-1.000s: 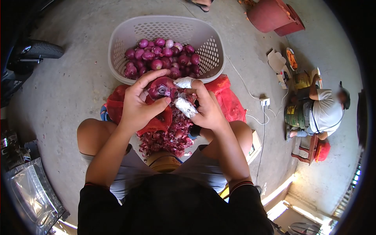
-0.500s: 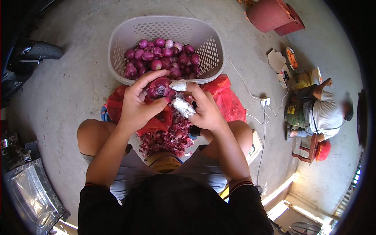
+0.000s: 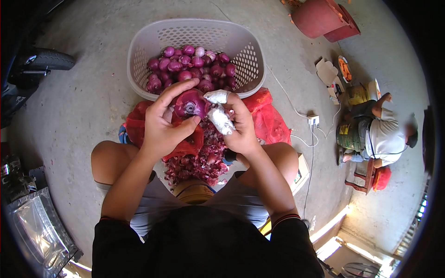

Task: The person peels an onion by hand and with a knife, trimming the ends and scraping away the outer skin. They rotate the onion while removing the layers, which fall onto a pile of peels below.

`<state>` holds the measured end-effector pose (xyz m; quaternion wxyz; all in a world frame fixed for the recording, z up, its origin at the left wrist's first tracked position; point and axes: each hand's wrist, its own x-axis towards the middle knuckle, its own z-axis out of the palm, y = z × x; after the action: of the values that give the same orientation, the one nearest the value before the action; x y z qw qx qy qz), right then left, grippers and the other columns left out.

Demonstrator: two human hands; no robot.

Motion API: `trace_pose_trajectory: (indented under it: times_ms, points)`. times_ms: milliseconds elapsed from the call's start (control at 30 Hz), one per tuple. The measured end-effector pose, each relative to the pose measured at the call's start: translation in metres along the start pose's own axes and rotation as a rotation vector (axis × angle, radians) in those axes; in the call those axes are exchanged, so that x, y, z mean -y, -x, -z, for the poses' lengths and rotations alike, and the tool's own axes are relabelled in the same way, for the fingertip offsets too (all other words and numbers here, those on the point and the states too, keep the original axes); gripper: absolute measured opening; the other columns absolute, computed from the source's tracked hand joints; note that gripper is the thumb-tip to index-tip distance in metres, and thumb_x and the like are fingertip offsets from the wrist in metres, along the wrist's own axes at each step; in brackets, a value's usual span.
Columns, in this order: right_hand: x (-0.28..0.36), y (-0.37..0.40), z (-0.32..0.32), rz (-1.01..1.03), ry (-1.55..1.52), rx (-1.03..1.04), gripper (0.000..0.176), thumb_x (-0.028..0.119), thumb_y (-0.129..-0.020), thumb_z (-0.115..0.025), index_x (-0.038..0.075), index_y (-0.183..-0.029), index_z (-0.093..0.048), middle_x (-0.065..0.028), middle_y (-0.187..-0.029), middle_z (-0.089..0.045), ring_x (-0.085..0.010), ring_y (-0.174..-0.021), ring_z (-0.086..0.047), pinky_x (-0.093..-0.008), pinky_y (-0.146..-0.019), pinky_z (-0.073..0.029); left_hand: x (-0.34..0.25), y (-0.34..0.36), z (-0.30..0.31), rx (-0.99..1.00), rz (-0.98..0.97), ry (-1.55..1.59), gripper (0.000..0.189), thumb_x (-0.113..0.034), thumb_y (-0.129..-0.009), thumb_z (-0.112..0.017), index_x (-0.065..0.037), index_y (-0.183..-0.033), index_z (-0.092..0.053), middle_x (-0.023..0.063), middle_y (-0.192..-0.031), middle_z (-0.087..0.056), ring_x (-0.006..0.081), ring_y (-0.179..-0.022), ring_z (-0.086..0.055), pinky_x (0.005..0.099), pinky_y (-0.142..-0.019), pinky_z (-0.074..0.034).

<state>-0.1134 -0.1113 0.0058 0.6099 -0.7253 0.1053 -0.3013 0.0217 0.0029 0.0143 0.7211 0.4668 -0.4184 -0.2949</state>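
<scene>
Now, left hand [image 3: 162, 126], right hand [image 3: 242, 132], fingers [image 3: 180, 88] clamped on onion [image 3: 190, 104]; basket [image 3: 194, 22] just beyond.

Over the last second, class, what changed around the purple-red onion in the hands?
The right hand, fingers wrapped in white tape, edged up and left, closer against the round purple-red onion. The left hand keeps gripping it. The white plastic lattice basket stayed put.

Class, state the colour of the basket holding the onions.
Pale greyish white; the basket shows best in the head view.
</scene>
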Motion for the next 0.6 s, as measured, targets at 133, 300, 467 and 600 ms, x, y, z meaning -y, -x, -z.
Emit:
trace_pose_trajectory:
  times_ms: [133, 300, 467, 600]
  points:
    - [0.004, -0.003, 0.008, -0.155, -0.201, -0.057, 0.032, 0.000, -0.086, -0.055, 0.003, -0.117, -0.047, -0.0049, -0.100, -0.057, -0.0117, -0.089, -0.056, -0.0251, -0.077, -0.045, 0.002, 0.001, 0.001, -0.003, -0.063, 0.021, 0.059, 0.011, -0.070, -0.063, 0.004, -0.126, -0.045, 0.0174, -0.131, -0.045, 0.0226, -0.122, -0.044, 0.0344, -0.102, -0.036]
    - [0.007, -0.003, 0.011, -0.231, -0.286, -0.051, 0.032, 0.000, -0.088, -0.052, 0.007, -0.119, -0.044, 0.0004, -0.088, -0.055, -0.0039, -0.066, -0.048, -0.0196, -0.055, -0.039, 0.005, 0.000, 0.002, 0.002, -0.104, 0.027, 0.059, 0.011, -0.070, -0.063, 0.003, -0.125, -0.045, 0.0187, -0.133, -0.044, 0.0236, -0.123, -0.043, 0.0352, -0.102, -0.035]
    - [0.006, -0.005, 0.009, -0.235, -0.304, -0.100, 0.030, 0.004, -0.090, -0.051, 0.009, -0.119, -0.044, 0.0035, -0.077, -0.052, -0.0014, -0.053, -0.037, -0.0187, -0.044, -0.028, 0.004, 0.000, 0.002, 0.005, -0.091, 0.119, 0.057, 0.001, -0.075, -0.060, 0.004, -0.128, -0.040, 0.0224, -0.133, -0.042, 0.0284, -0.120, -0.047, 0.0394, -0.100, -0.038]
    - [0.007, -0.006, 0.011, -0.278, -0.266, -0.149, 0.029, 0.006, -0.091, -0.051, 0.010, -0.119, -0.044, 0.0043, -0.073, -0.051, -0.0010, -0.051, -0.035, -0.0186, -0.042, -0.026, -0.001, -0.001, 0.004, 0.018, 0.043, 0.250, 0.056, -0.009, -0.077, -0.052, 0.003, -0.130, -0.037, 0.0235, -0.136, -0.038, 0.0321, -0.122, -0.045, 0.0413, -0.101, -0.037]
